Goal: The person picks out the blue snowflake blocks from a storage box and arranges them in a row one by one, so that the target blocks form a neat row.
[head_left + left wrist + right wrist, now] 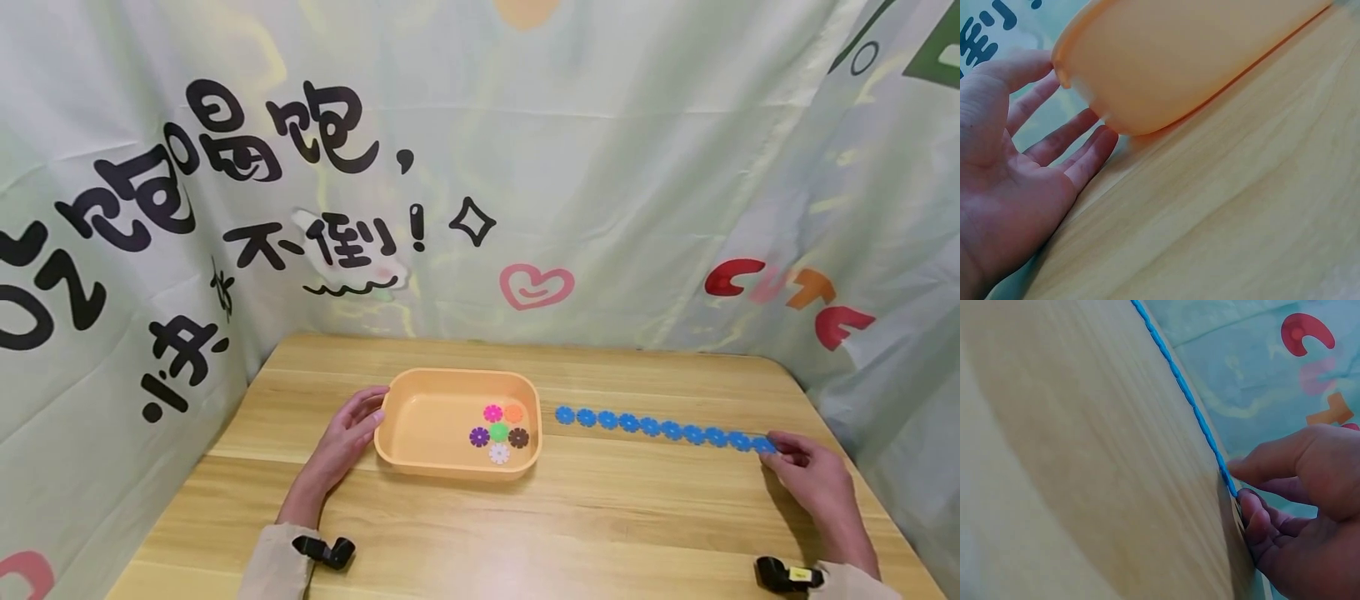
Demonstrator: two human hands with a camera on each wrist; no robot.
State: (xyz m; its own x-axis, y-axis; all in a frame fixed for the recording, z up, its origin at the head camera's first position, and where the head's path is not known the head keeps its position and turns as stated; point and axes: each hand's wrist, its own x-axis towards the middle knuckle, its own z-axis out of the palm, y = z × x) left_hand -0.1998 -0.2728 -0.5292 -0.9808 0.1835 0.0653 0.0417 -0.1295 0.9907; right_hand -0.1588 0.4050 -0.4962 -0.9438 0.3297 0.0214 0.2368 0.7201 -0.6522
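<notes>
A straight strip of blue snowflake building discs (650, 426), joined end to end, runs across the right half of the table. My right hand (816, 477) pinches its right end between thumb and fingers; the right wrist view has the strip (1188, 394) edge-on, a thin blue line leading to the fingertips. On the left, an orange plastic tray (427, 471) sits on the table. My left hand (347, 437) touches its left end with thumb and fingers spread against the outer wall, as the left wrist view also has the tray (1166, 69) at the fingertips.
Inside the tray's right side lie several loose discs, among them a green disc (498, 432), a purple disc (478, 437) and a brown disc (518, 437). The wooden table (480, 533) ends against a printed curtain (630, 208) at the back and sides.
</notes>
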